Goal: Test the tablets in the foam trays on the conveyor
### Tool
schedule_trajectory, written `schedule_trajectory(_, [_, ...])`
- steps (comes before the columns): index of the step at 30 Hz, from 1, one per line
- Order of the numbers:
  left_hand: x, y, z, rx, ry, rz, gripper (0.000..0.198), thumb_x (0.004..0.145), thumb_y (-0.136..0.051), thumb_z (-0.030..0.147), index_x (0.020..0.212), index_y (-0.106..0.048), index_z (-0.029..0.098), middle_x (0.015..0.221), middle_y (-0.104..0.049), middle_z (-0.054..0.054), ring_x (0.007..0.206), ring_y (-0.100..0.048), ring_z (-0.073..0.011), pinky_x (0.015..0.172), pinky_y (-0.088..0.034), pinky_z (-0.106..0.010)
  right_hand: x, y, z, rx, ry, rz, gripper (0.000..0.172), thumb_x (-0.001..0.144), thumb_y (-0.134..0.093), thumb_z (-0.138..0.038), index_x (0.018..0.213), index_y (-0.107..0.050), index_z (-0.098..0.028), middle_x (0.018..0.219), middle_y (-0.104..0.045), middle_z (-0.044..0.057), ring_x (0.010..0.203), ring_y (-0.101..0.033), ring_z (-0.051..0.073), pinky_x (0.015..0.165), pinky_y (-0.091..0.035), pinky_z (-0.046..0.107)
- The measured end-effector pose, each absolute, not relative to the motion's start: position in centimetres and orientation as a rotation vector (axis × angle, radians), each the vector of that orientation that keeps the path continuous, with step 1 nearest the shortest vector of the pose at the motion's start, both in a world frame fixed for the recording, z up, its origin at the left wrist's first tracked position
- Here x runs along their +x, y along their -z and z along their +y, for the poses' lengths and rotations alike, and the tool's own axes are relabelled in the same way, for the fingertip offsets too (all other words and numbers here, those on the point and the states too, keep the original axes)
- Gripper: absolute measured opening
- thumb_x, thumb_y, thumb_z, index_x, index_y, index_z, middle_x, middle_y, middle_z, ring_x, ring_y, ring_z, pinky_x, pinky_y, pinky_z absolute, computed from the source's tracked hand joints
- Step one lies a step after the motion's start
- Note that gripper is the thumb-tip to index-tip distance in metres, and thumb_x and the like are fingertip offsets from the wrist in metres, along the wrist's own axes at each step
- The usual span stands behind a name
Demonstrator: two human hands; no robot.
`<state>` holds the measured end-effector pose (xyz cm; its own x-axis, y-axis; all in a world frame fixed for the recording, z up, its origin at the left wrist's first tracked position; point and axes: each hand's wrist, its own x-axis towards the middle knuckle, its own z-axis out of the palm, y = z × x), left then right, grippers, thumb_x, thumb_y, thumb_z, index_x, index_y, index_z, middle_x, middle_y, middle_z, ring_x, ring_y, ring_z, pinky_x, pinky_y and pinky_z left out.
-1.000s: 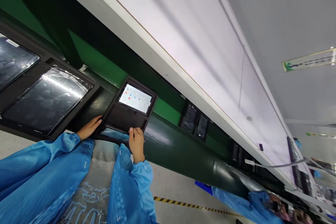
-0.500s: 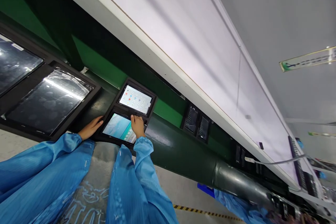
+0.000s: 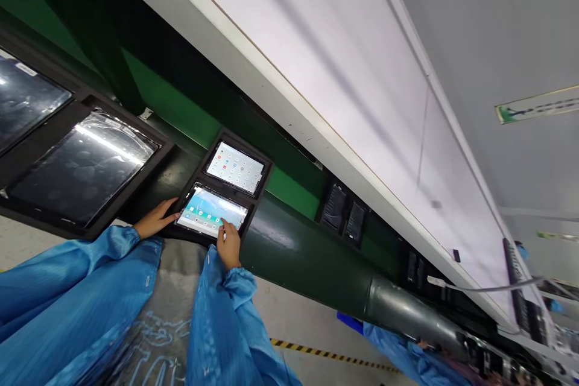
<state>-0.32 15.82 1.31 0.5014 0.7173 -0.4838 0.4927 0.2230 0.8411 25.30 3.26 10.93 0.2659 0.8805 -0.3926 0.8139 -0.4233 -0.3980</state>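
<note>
Two lit tablets lie in a dark tray on the green bench. The nearer tablet [image 3: 212, 212] shows a blue-green home screen with rows of icons. The farther tablet [image 3: 235, 166] has a white screen full of app icons. My right hand [image 3: 229, 246] is over the lower right part of the nearer tablet, index finger stretched to its screen, grasping nothing. With fingers extended, my left hand [image 3: 156, 220] rests against the left side of the dark tray [image 3: 257, 208] and grips nothing visible.
To the left stands a larger black tray [image 3: 106, 226] with big dark film-covered screens. Farther right along the green bench [image 3: 307, 253] is another tray with two dark devices [image 3: 344, 212]. A white shelf [image 3: 289, 102] overhangs the bench. A co-worker's blue sleeve [image 3: 398, 353] shows lower right.
My right hand has moved from the tablet's right edge down and toward me, index finger now at the screen. The nearer screen's picture changed, its icons now along the lower part. My left hand stays.
</note>
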Motion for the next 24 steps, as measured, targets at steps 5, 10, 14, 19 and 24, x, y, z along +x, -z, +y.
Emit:
schedule_trajectory(5, [-0.3,-0.8,16.3,1.448,-0.197,1.133,0.086,0.083,-0.055,0.075,0.145,-0.043,0.016,0.146,-0.050,-0.018,0.139,-0.045,-0.0336,0.120,-0.032,-0.058,21.3,-9.8,3.0,-2.179,-1.152,-1.889,0.047,0.102,-0.048,-0.035,0.148,-0.050,-0.034,0.107,-0.077,0.002,0.093,-0.072,0.021,0.082,-0.054,0.029])
schedule_trajectory(10, [-0.3,-0.7,16.6,1.460,-0.184,1.134,0.078,0.088,-0.055,0.070,0.145,-0.043,0.017,0.149,-0.047,-0.018,0.140,-0.044,-0.0335,0.119,-0.032,-0.060,19.7,-8.8,5.4,-2.157,-1.205,-1.981,0.047,0.096,-0.058,-0.039,0.143,-0.055,-0.041,0.085,-0.078,-0.001,0.079,-0.073,0.021,0.078,-0.053,0.030])
schedule_trajectory(14, [-0.3,-0.9,16.6,1.456,-0.178,1.138,0.078,0.090,-0.053,0.069,0.146,-0.042,0.016,0.147,-0.048,-0.018,0.137,-0.048,-0.0331,0.118,-0.035,-0.060,23.0,-9.0,5.8,-2.400,-1.054,-1.809,0.044,0.101,-0.048,-0.034,0.144,-0.055,-0.034,0.078,-0.077,0.002,0.072,-0.072,0.021,0.074,-0.052,0.029])
schedule_trajectory(19, [-0.2,-1.2,16.5,1.459,-0.163,1.159,0.079,0.088,-0.054,0.070,0.145,-0.044,0.017,0.147,-0.049,-0.018,0.138,-0.048,-0.0329,0.118,-0.036,-0.057,29.0,-9.3,5.5,-2.647,-0.866,-1.507,0.050,0.104,-0.033,-0.028,0.151,-0.048,-0.025,0.071,-0.074,0.003,0.062,-0.067,0.019,0.066,-0.049,0.027])
schedule_trajectory(24, [1.0,-1.2,17.5,1.466,-0.161,1.193,0.069,0.094,-0.056,0.060,0.145,-0.043,0.016,0.149,-0.047,-0.018,0.138,-0.047,-0.0330,0.117,-0.036,-0.059,29.7,-9.9,6.8,-2.601,-0.760,-1.444,0.047,0.102,-0.037,-0.030,0.143,-0.059,-0.023,0.087,-0.077,0.007,0.077,-0.069,0.022,0.076,-0.053,0.030])
